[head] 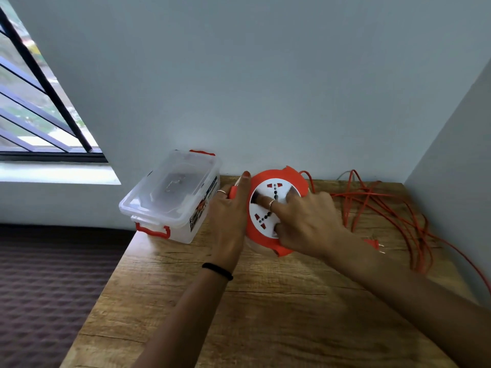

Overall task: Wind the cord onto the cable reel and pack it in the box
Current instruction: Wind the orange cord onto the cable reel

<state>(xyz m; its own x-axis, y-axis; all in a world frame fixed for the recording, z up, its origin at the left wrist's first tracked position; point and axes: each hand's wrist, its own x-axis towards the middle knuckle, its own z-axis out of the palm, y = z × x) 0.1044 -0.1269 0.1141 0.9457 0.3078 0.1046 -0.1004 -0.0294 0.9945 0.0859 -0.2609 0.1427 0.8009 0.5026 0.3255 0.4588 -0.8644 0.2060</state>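
A round orange cable reel (291, 179) with a white socket face lies flat at the back of the wooden table (265, 301). My left hand (229, 224) grips its left rim, fingers pointing away from me. My right hand (305, 219) rests on the white face, fingers pressed into it and blurred. An orange cord (385, 208) runs from the reel's far side into a loose tangle on the right. An orange plug (373, 243) lies just behind my right wrist. A clear plastic box (170, 197) with orange latches stands left of the reel, lid on.
A grey wall runs behind the table and another wall closes the right side. A barred window (39, 107) is at the far left. Below the table's left edge lies a dark quilted surface (47, 288). The cord trails off the table's right edge.
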